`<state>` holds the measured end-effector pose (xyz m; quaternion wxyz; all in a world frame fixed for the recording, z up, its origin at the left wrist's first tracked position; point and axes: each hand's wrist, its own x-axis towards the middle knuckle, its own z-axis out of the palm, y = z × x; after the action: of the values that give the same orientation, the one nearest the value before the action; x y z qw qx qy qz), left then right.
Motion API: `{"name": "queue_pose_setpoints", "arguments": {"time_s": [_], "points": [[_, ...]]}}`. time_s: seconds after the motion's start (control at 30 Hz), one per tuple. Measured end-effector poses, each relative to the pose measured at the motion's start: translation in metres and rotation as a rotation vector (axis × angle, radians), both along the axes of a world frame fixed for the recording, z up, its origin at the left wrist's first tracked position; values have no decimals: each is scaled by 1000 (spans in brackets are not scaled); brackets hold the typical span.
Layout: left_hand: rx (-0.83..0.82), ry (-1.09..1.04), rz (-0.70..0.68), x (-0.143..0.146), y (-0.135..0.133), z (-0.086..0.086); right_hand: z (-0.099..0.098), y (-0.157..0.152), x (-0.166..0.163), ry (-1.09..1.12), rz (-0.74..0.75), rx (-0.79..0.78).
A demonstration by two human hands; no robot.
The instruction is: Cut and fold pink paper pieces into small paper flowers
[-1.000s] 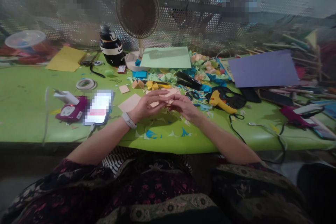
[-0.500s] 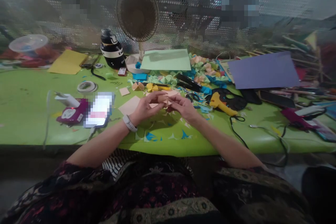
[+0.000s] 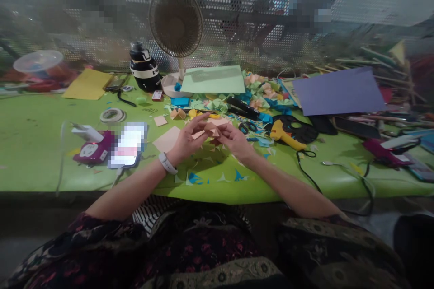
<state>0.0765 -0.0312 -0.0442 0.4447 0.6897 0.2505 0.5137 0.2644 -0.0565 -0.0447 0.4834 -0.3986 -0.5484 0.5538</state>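
Observation:
Between my two hands is a small folded piece of peach paper point(image 3: 213, 130), held just above the table. My left hand point(image 3: 190, 137), with a white band on its wrist, pinches the paper's left side; its index finger is raised over it. My right hand point(image 3: 235, 141) pinches the right side with thumb and fingertips. Flat peach sheets point(image 3: 167, 139) lie beside and behind my left hand, with a small peach square point(image 3: 160, 120) farther back. A folded peach piece point(image 3: 177, 114) and a yellow one point(image 3: 195, 113) sit beyond my hands.
Behind are a fan point(image 3: 176, 22), a black bottle point(image 3: 145, 70), a pale green sheet point(image 3: 213, 79) and a heap of folded papers point(image 3: 262, 86). Scissors point(image 3: 249, 127), a yellow glue gun point(image 3: 286, 135) and a purple sheet point(image 3: 339, 91) lie right; a phone point(image 3: 128, 144) and tape rolls point(image 3: 111, 115) left.
My left index finger has lifted off the folded peach paper, and the paper has turned slightly in my fingertips. The camera view has tipped up a little.

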Motion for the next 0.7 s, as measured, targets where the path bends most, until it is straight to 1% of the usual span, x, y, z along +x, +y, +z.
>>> {"name": "queue_pose_setpoints", "arguments": {"time_s": [0.1,0.2,0.5,0.7], "points": [[-85,-29,-11,0,-1,0,0,-1,-1,-10,-11,-11],[-128,-49,-19,0,-2,0,1,-2,-2,-29,-20,-17],[-142,-28,6,3,-9,5,8,-9,-5,-96,-37,-13],[-116,-25,40,3,-12,8,11,-10,-7,-111,-53,3]]}}
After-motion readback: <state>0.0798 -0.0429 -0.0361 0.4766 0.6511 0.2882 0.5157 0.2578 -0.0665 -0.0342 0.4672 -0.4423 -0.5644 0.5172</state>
